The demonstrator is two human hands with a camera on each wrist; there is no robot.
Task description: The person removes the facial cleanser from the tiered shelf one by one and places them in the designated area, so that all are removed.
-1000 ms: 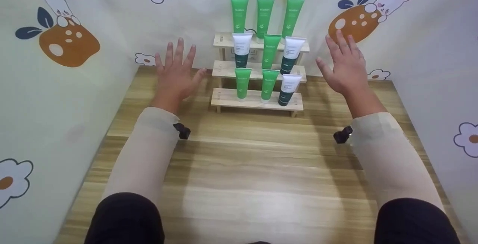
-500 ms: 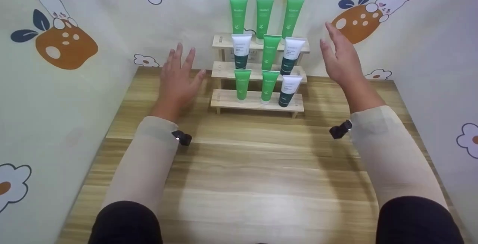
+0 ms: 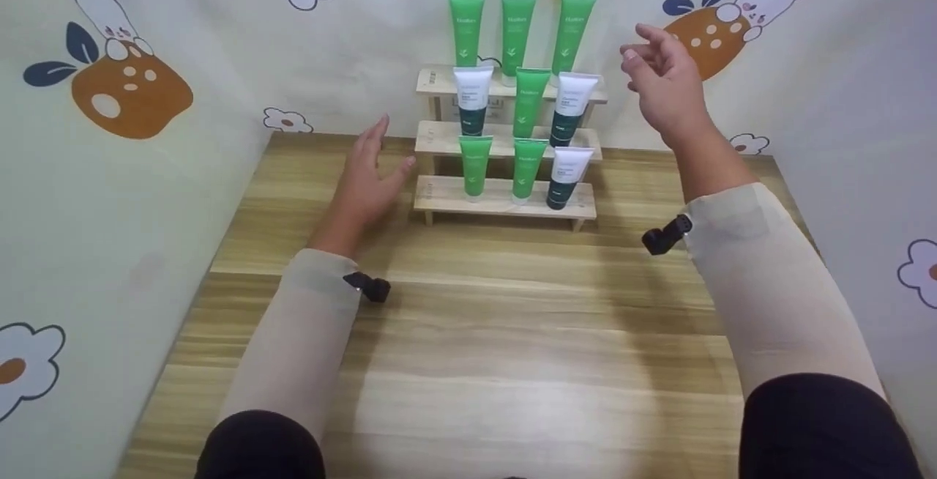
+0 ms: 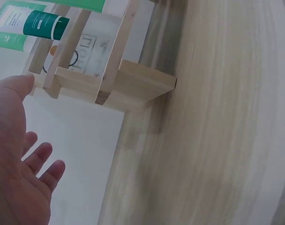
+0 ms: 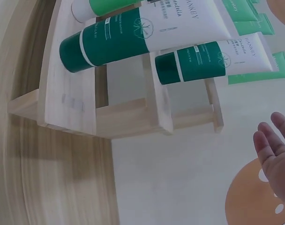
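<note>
A three-tier wooden rack (image 3: 505, 204) stands at the back of the table, three squeeze tubes on each tier. On top are green tubes (image 3: 518, 32). The middle tier has one green tube (image 3: 531, 102) between two white-and-dark-green tubes (image 3: 473, 100). At the bottom, two green tubes (image 3: 475, 166) stand left of a white-and-dark-green tube (image 3: 567, 177). My left hand (image 3: 370, 184) is beside the rack's left side, fingers extended, holding nothing. To the right of the upper tiers, my right hand (image 3: 670, 91) is raised, fingers loosely bent, with nothing in it.
Patterned cloth walls with an orange fruit-and-rabbit print (image 3: 132, 91) enclose the wood-grain table (image 3: 505, 362) at the back and both sides. Each sleeve cuff carries a small black camera, the left camera (image 3: 370, 286) and the right camera (image 3: 666, 235).
My left hand has turned thumb-up and come nearer the rack's lower left. My right hand has risen slightly, turned inward, and its straight fingers have bent. The tubes stay put.
</note>
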